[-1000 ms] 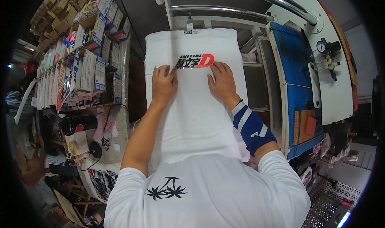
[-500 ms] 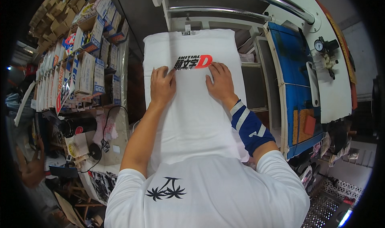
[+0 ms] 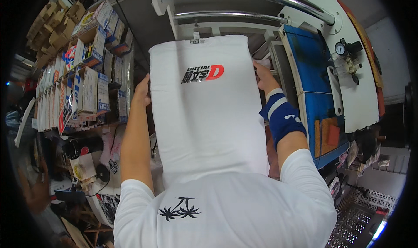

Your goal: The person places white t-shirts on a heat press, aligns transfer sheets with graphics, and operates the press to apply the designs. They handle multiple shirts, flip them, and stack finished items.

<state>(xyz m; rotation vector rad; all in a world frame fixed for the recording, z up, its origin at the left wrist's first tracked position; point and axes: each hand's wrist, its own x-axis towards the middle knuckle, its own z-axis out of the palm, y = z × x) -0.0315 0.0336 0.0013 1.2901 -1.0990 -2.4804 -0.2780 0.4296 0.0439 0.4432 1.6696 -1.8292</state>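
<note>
A white T-shirt [image 3: 209, 126] lies spread over a board in front of me, with a black and red printed transfer [image 3: 202, 74] on its upper middle and a label at the collar. My left hand [image 3: 143, 90] grips the shirt's left side edge, its fingers mostly hidden behind it. On the opposite edge, my right hand [image 3: 264, 76] has its fingers closed round the side, partly hidden, below a blue wristband with light stripes on that forearm.
Stacked boxes [image 3: 93, 91] fill the left, above a black cylinder [image 3: 82, 147] and cables. Chrome bars [image 3: 230, 16] cross behind the shirt. On the right stand a blue padded board [image 3: 311, 69], a white panel with a pressure gauge [image 3: 340, 48], and an orange block [image 3: 333, 135].
Both hands have left the transfer and moved outward to the shirt's side edges. The shirt's upper end has shifted slightly left and down in view.
</note>
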